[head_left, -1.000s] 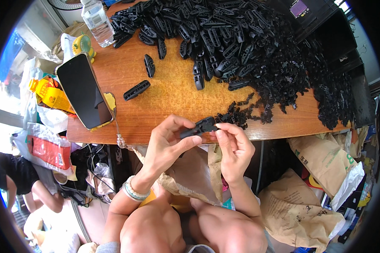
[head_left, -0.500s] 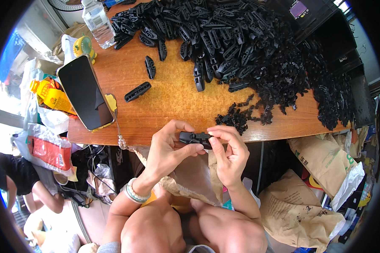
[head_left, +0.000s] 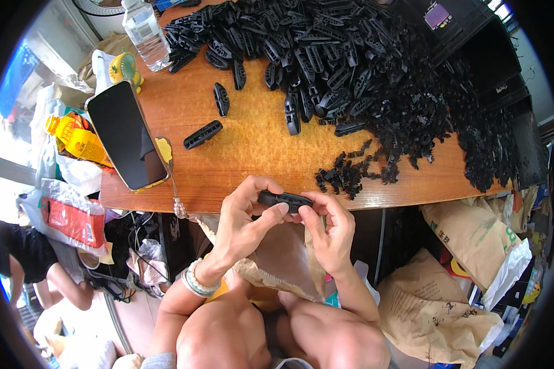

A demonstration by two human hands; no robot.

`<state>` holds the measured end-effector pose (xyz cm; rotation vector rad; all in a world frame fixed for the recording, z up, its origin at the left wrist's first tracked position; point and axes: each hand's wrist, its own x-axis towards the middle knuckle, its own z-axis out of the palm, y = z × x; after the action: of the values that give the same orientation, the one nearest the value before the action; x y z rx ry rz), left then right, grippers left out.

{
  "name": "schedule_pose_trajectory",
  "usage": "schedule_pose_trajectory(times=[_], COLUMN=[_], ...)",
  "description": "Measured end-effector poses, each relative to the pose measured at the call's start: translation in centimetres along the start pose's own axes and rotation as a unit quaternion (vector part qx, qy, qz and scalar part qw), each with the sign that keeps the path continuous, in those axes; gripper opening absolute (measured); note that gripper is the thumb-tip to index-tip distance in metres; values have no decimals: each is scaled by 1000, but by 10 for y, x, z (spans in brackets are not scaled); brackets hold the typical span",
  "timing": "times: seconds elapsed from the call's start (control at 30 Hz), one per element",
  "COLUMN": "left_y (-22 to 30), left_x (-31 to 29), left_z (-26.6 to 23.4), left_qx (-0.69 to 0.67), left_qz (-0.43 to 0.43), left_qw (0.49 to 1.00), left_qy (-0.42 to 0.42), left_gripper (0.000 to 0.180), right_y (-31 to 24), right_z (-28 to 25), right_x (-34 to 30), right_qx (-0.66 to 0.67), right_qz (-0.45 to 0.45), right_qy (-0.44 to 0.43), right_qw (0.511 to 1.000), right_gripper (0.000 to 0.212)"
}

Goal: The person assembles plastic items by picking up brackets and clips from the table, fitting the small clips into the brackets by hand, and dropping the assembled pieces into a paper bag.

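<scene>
Between my two hands, just over the table's near edge, I hold a black oblong plastic part (head_left: pixel 285 200). The fingers and thumb of my left hand (head_left: pixel 250 215) grip its left end, the thumb lying across its near face. My right hand (head_left: pixel 329 222) pinches the right end between thumb and fingers. Farther off, a big heap of similar black plastic parts (head_left: pixel 314 52) covers the back of the table (head_left: pixel 246 166). Small black clips or pieces (head_left: pixel 341 175) lie in a pile to the right, and two single parts (head_left: pixel 203 134) rest apart at the left.
A phone (head_left: pixel 127 135) leans at the table's left, near a water bottle (head_left: pixel 146 37), a small yellow fan (head_left: pixel 125 67) and an orange bottle (head_left: pixel 77 136). An open brown paper bag (head_left: pixel 277 270) is below my hands; paper sacks (head_left: pixel 437 307) stand right. Another person's leg (head_left: pixel 68 286) shows at left.
The black part has turned in my hands, now showing a longer, smoother face. My left thumb has shifted along it, and the right hand has moved slightly left and closed in on its end.
</scene>
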<state>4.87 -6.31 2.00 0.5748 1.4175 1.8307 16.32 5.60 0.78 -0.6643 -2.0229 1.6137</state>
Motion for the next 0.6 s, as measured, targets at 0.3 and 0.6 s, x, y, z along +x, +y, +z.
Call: schedule_pose_trajectory(times=[0.3,0.6], left_y=[13,6], left_x=[9,48], left_z=[-15,-57], left_qx=[277,736], left_qz=[62,158], left_qw=[959,646], left_qy=[-20,129], left_gripper=[30,45], right_y=[6,5], right_z=[-19,-62], right_x=[-2,65], right_qx=[65,-323], right_qz=[70,-205], right_qy=[-87,76], right_qw=[992,921], right_gripper=[22,12])
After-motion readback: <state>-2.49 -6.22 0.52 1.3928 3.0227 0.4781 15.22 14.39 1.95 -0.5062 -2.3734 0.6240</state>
